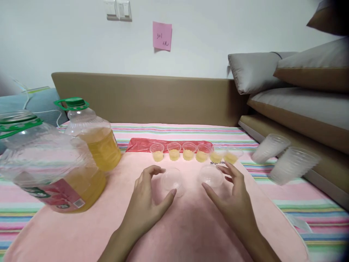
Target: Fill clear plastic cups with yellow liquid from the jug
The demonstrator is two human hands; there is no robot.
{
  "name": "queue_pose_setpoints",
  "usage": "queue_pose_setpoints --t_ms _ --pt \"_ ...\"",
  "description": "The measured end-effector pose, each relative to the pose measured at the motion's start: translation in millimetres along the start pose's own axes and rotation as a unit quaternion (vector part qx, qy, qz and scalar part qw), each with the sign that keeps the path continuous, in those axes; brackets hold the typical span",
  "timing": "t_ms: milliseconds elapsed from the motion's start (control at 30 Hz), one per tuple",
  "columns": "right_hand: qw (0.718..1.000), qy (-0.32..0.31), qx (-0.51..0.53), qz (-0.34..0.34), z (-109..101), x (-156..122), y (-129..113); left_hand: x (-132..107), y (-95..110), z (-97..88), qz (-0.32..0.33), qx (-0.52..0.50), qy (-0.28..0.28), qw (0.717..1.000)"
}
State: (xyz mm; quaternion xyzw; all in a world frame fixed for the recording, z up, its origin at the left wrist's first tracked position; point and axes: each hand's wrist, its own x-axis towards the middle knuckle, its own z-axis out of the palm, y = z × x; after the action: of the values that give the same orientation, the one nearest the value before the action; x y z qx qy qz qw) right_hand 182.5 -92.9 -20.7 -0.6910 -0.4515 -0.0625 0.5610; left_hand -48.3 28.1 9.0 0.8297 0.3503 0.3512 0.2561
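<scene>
Over the pink cloth, my left hand (149, 198) curves its thumb and index finger around the sides of a small clear plastic cup (173, 179). A second clear cup (210, 176) sits between the thumb and fingers of my right hand (231, 193). Both cups look empty, and whether their bases touch the cloth I cannot tell. Just beyond them, several small clear cups with yellow liquid (188, 154) stand in a row, the rightmost ones near the fingers of my right hand.
At left stand a large jug without a cap (54, 171) and a green-capped jug (94, 140), both holding yellow liquid. Stacked clear cups (293, 165) lie tilted at right. A red plastic bag (139, 145) lies behind the row. Grey cushions (305, 105) rise at right.
</scene>
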Motion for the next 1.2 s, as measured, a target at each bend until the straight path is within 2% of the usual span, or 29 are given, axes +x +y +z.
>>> queue_pose_setpoints --t_ms 233,467,733,933,1200 --pt "0.996 0.079 -0.044 0.000 -43 15 30 -1 2 0.3 0.026 0.054 -0.051 0.997" --pt "0.978 0.171 -0.110 0.052 -97 25 71 -1 3 5.1 0.037 0.063 -0.073 0.995" --pt "0.922 0.279 -0.194 0.185 -149 24 118 1 1 5.2 0.043 0.075 -0.085 0.993" --pt "0.912 0.282 -0.210 0.213 -165 20 138 2 -1 5.2 0.045 0.082 -0.081 0.992" --pt "0.913 0.250 -0.224 0.231 -164 21 140 1 -1 6.7 0.031 0.064 -0.073 0.995"
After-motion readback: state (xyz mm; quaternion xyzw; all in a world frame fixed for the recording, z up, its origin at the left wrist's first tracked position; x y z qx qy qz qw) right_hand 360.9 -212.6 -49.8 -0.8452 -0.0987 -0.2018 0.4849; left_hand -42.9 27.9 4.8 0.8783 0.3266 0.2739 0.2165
